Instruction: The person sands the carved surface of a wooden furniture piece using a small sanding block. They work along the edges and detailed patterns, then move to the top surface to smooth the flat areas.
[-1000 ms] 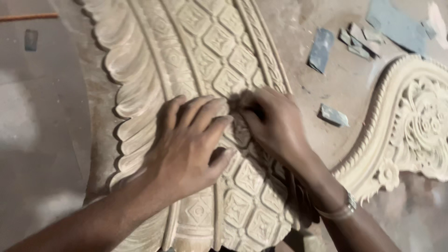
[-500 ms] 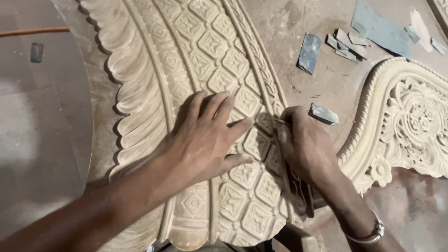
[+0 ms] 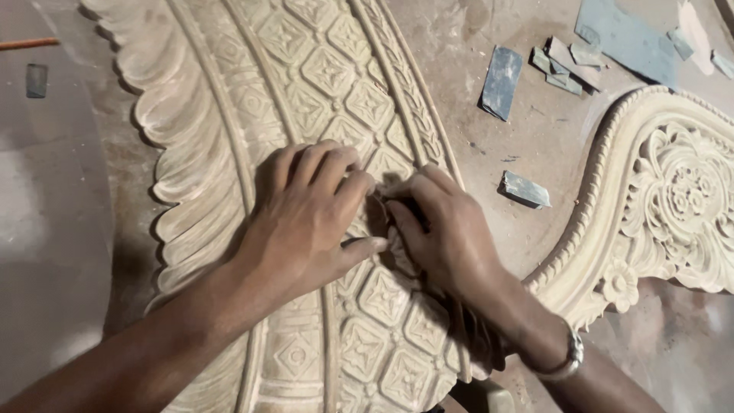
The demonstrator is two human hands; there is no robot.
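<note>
A large pale carved wooden panel [image 3: 306, 69] with diamond rosettes, a beaded band and a scalloped edge lies flat under me. My left hand [image 3: 306, 222] rests palm down on the diamond pattern, fingers spread a little, holding nothing. My right hand [image 3: 447, 237] is curled right beside it, its fingertips meeting the left fingertips. It pinches a small piece of sandpaper [image 3: 382, 191] against the carving, most of it hidden by the fingers. A metal bracelet [image 3: 569, 359] sits on my right wrist.
A second carved piece [image 3: 673, 191] with floral scrollwork lies at the right. Several grey sandpaper scraps [image 3: 501, 82] and a folded one [image 3: 524, 190] lie on the dusty surface between the carvings. A thin orange rod [image 3: 27, 43] and a small dark block [image 3: 36, 79] are at top left.
My right hand slid out toward the beaded band, then came back against the left fingertips. The left hand shifted slightly along the diamonds. The view moved a little.
</note>
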